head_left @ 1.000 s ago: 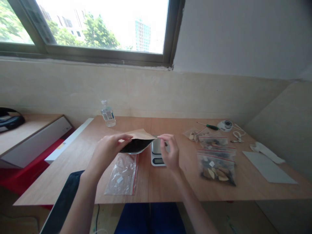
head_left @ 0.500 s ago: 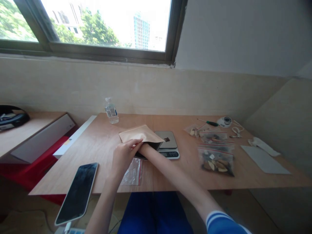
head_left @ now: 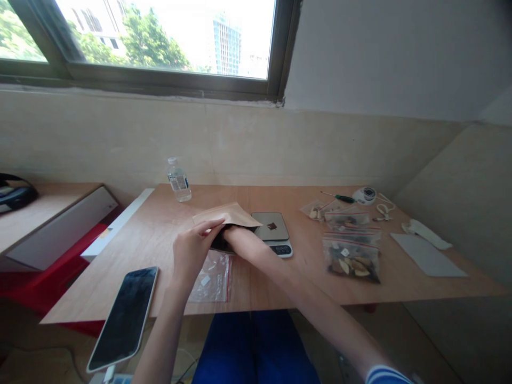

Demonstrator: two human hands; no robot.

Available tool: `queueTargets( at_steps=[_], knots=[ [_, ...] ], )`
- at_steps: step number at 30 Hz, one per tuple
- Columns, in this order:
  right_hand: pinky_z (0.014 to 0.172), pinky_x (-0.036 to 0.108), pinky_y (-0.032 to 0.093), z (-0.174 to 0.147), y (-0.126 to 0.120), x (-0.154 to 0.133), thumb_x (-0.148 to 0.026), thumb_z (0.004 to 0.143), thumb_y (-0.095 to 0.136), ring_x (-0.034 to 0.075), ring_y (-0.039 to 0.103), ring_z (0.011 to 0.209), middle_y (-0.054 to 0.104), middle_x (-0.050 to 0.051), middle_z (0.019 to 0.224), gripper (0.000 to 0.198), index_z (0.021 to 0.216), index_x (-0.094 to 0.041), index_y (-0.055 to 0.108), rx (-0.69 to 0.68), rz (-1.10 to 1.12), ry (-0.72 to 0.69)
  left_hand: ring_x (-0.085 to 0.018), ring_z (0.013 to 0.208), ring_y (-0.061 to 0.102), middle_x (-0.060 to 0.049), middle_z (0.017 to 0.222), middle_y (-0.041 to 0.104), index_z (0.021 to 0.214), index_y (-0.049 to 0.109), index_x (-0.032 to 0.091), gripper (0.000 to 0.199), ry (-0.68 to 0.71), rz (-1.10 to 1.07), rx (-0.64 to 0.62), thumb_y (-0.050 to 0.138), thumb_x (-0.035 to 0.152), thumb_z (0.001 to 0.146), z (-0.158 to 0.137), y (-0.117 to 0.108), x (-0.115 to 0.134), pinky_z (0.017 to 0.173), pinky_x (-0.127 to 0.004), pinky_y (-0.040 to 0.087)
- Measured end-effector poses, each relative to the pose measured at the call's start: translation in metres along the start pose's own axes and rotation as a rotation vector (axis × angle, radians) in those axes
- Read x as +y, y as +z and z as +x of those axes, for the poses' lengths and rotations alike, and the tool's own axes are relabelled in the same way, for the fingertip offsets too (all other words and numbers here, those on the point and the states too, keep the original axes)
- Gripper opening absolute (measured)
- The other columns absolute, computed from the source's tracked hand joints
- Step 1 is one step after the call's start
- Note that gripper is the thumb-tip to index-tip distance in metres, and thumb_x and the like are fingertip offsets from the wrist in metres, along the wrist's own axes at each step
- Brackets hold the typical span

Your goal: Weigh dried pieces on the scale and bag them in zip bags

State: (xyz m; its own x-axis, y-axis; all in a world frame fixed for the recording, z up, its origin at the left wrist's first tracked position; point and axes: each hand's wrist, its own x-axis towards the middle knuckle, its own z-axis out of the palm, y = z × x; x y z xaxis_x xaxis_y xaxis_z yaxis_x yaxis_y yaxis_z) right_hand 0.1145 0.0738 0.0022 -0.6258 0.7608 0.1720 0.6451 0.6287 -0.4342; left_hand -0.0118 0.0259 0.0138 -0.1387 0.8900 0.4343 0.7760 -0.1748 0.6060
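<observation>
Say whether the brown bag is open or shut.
Open: the right hand is partly inside the brown bag, which the left hand holds.

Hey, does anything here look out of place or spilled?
The phone stands out: in this view its lower end juts past the near edge of the table, and what supports it is unclear, so it may be precarious. I see no spill around the brown bag or the scale.
</observation>
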Motion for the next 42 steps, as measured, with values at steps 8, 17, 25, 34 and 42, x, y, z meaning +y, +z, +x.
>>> queueTargets(
  at_steps=[8,17,25,34,42],
  knots=[
    [0.089,0.03,0.045,-0.048,-0.031,0.006,-0.006,0.085,0.05,0.017,0.061,0.097,0.068,0.007,0.1,0.021,0.091,-0.016,0.068,0.127,0.096,-0.131,-0.014,0.065,0.066,0.006,0.085,0.074,0.091,0.073,0.033,0.019,0.001,-0.027,-0.012,0.058,0.04,0.079,0.007,-0.002,0.005,0.06,-0.022,0.045],
    [0.092,0.032,0.047,-0.093,-0.037,0.04,-0.027,0.082,0.06,0.019,0.057,0.113,0.071,0.004,0.099,0.013,0.089,-0.022,0.07,0.515,0.846,0.061,-0.016,0.065,0.066,0.001,0.08,0.074,0.091,0.073,0.028,0.029,-0.036,-0.08,0.013,0.058,0.049,0.076,0.023,-0.002,0.0,0.06,-0.024,0.047],
    [0.097,0.041,0.041,-0.078,0.013,0.117,-0.032,0.081,0.057,0.024,0.054,0.116,0.071,0.01,0.098,0.02,0.088,-0.019,0.071,0.568,0.636,0.268,-0.017,0.065,0.066,0.0,0.074,0.073,0.091,0.073,0.028,0.032,-0.053,-0.052,0.043,0.058,0.051,0.076,0.03,-0.002,0.0,0.06,-0.024,0.045],
    [0.102,0.041,0.034,-0.064,0.004,0.142,-0.028,0.083,0.054,0.022,0.051,0.118,0.071,0.006,0.099,0.018,0.088,-0.021,0.07,0.657,0.414,0.28,-0.016,0.064,0.065,0.002,0.073,0.073,0.091,0.074,0.029,0.03,-0.079,-0.064,0.026,0.06,0.051,0.075,0.028,-0.005,0.0,0.06,-0.024,0.044],
    [0.098,0.04,0.036,-0.051,-0.009,0.166,-0.023,0.082,0.054,0.022,0.057,0.107,0.07,0.008,0.095,0.017,0.083,-0.019,0.071,0.416,0.228,0.254,-0.016,0.063,0.066,0.002,0.077,0.074,0.091,0.073,0.03,0.031,-0.078,-0.053,0.023,0.059,0.052,0.074,0.027,-0.005,0.0,0.06,-0.024,0.046]
  ],
)
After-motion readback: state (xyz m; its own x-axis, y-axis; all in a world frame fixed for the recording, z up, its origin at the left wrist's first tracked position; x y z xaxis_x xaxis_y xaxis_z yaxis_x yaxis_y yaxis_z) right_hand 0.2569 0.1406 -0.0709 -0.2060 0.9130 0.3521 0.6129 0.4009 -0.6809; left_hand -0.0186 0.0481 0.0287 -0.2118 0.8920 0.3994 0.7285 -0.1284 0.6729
